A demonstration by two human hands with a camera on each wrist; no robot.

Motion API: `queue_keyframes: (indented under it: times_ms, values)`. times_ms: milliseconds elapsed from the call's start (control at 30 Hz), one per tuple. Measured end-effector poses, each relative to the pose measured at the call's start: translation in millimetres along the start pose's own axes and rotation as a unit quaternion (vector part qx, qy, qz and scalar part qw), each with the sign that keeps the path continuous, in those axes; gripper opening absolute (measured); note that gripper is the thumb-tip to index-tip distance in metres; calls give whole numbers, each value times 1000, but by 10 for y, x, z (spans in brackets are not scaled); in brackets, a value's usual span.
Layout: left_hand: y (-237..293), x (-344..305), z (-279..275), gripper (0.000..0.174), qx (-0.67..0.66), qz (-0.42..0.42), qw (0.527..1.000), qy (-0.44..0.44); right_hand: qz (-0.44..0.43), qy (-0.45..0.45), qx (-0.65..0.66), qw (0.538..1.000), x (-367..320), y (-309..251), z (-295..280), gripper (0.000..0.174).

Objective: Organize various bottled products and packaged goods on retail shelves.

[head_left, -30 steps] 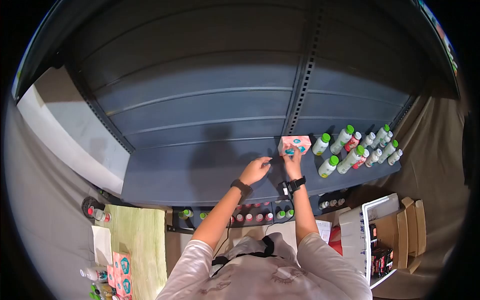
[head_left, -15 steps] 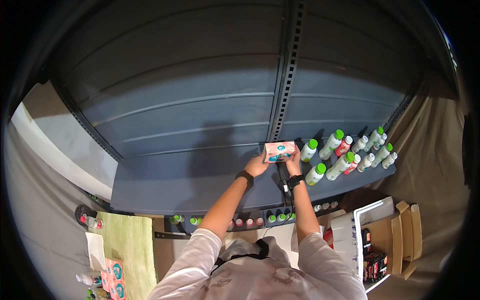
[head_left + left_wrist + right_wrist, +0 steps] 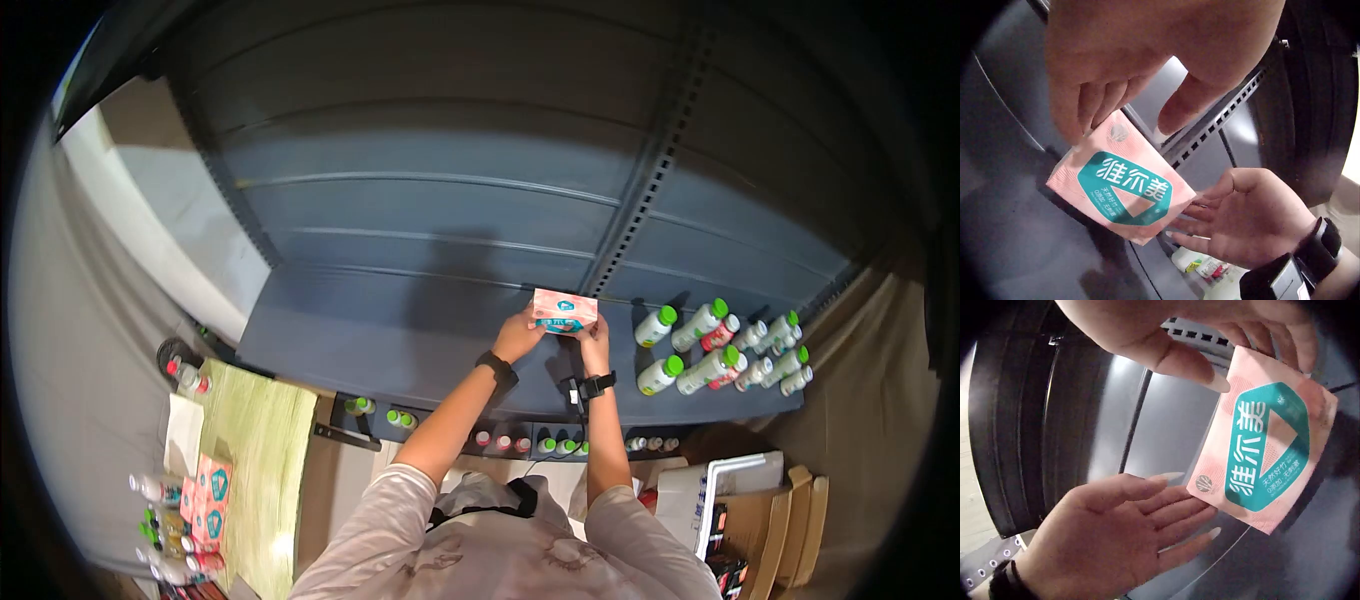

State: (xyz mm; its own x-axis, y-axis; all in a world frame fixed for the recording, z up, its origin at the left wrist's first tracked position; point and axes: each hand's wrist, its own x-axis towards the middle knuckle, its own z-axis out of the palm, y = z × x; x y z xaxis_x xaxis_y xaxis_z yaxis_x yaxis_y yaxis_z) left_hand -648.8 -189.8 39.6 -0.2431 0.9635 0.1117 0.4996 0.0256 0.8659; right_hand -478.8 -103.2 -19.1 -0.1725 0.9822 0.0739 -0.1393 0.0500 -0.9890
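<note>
A pink pack of tissues [image 3: 566, 298] with a teal label sits between my two hands, over the dark shelf close to its back wall. My left hand [image 3: 517, 337] touches its left end. In the right wrist view the fingers [image 3: 1179, 519] of that hand are extended along the pack's lower corner, its thumb apart from it. My right hand [image 3: 595, 347] is at the other end. Its fingers [image 3: 1200, 240] look nearly straight in the left wrist view, tips by the pack's corner, while its thumb overlaps the back edge in the right wrist view.
Several bottles [image 3: 705, 325] with green, white and red caps stand to the right on the shelf [image 3: 330, 320]. More bottles line a lower shelf. At left, a light wooden table [image 3: 262, 430] bears similar pink packs [image 3: 212, 500]. A carton [image 3: 765, 540] stands at lower right.
A second ago my left hand was apart from the pack and my right lay over its front. Now both hands touch its ends, and it has moved left along the shelf. The head view has shifted.
</note>
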Motion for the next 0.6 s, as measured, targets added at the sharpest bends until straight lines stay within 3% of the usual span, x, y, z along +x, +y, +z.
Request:
queue_keyframes:
  times_ms: [100, 300, 400, 500, 600]
  values:
    - [-188, -200, -287, 56, -118, -75, 990, 29, 11, -36, 16, 999, -135, -78, 420, 58]
    - [-906, -651, -714, 66, -287, -12, 936, 202, -38, -140, -72, 987, -605, -204, 1440, 73]
    - [-902, -1067, -1207, 72, -272, -11, 930, 246, -36, -195, -102, 975, -897, -248, 1972, 78]
    - [-838, -1596, -1705, 75, -205, -85, 917, 331, -46, -281, -64, 956, -1180, -77, 2518, 78]
    - [-1283, -2060, -2061, 78, -232, -19, 879, 415, -56, -367, -36, 928, -1557, 33, 3066, 76]
